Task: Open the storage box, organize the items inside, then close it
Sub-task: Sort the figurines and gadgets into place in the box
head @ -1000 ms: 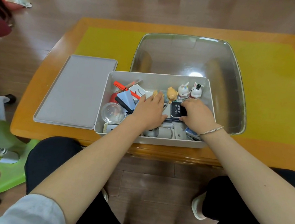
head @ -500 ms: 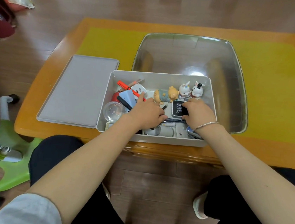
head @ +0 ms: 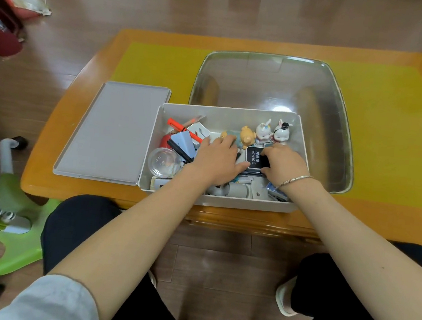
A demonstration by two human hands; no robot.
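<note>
The storage box [head: 303, 133] sat open at the near edge of the wooden surface [head: 58, 126], its grey lid [head: 113, 133] lying flat just to its left and a clear tub [head: 341, 116] behind it. Both hands were down inside among the clutter. The left hand [head: 217, 160] lay flat, fingers straight over the items, its grip holding nothing. The right hand [head: 283, 165] curled its fingers round the black Wi-Fi device [head: 253, 158], grip closed on it. Two rabbit figurines [head: 273, 134] and a bear figurine [head: 246, 137] stood by the far wall; an orange pen [head: 179, 127] and a clear round lid [head: 163, 161] lay at the left.
</note>
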